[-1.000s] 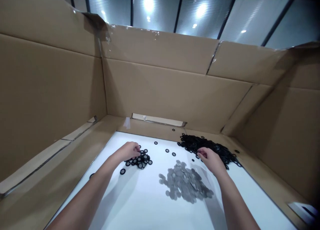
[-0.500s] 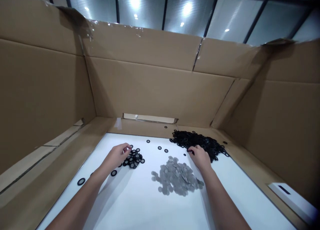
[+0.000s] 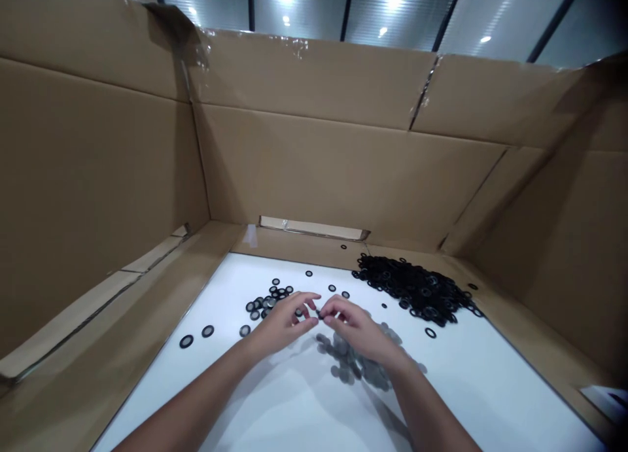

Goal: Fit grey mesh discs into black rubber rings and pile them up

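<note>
Left hand (image 3: 282, 324) and right hand (image 3: 356, 329) meet over a small black ring (image 3: 320, 314)

The ring sits at the tips of the right hand's fingers (image 3: 338, 306), which are drawn narrow and appear to pinch it above the middle of a white bench (image 3: 490, 386). The left hand's fingers (image 3: 305, 300) curve in from the other side, just beside it, though whether they touch is too small to tell. The right hand looks the nearer, and the ring's tilt cannot be made out. Grey discs (image 3: 343, 373) lie below the hands, a heap of black rings (image 3: 412, 288) to the right, and a smaller cluster of rings and discs (image 3: 265, 305) to the left, within cardboard walls (image 3: 343, 177).
</note>
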{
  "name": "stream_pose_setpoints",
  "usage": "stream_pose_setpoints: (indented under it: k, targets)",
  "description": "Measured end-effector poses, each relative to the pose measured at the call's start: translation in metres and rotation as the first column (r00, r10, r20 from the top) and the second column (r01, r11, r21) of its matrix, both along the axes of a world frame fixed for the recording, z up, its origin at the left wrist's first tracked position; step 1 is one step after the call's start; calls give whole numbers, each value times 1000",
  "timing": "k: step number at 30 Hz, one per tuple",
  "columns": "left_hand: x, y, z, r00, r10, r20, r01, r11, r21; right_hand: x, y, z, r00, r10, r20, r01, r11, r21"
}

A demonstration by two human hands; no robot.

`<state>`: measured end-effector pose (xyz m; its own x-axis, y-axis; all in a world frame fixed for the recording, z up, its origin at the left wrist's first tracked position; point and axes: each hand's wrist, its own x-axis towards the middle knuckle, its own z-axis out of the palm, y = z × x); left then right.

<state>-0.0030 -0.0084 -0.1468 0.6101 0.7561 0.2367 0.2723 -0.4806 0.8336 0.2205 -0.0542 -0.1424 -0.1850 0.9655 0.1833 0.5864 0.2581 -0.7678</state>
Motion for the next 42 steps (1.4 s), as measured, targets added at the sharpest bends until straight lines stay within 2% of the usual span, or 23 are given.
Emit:
stream_pose_setpoints:
  k: [3,6,9,12,17,20,25,28,30,31,35,37,40,42]
  targets:
    - [1,-1,-2,998,-9,69,13,998,-56,-21,-4,-3,996,47,-79,-50,998,-37]
    - [-2,5,-6,996,55,70,-50,996,-74,-17,-7,-6,996,33,-77,-38,998,-59]
    - [-7,12,-9,991,107,80,-98,990,-104,-6,-14,-3,993,90,71,-82,991,-104]
    - [-10,16,-11,988,134,78,-124,985,-123,-5,-20,1,955,181,233,-148,977,-156]
    - [-9,15,-10,987,153,38,-148,983,-109,-15,-21,2,926,199,322,-158,976,-149]
    - [-8,13,-8,987,158,31,-154,982,-107,-15,-21,2,933,192,304,-153,977,-149]
    - [-6,11,0,987,139,78,-125,978,-165,-5,-21,10,973,161,168,-135,979,-152]
    - [0,13,13,983,130,126,-101,971,-217,0,-13,21,987,66,-147,-83,990,-111]
    - [6,14,29,979,129,156,-90,969,-232,2,-5,32,928,12,-371,-39,997,-67]
    - [9,15,39,976,129,175,-87,969,-230,2,0,40,903,1,-430,-20,999,-40]
    - [18,23,85,943,112,314,-52,980,-192,-2,17,84,855,0,-519,51,995,84]
    - [20,27,105,918,97,385,-25,982,-188,-7,21,108,835,-20,-550,127,979,158]
    - [19,30,124,881,74,468,15,983,-183,-17,21,135,838,-77,-540,240,941,239]
    - [18,29,131,855,48,516,50,983,-175,-23,19,143,849,-115,-516,278,927,251]
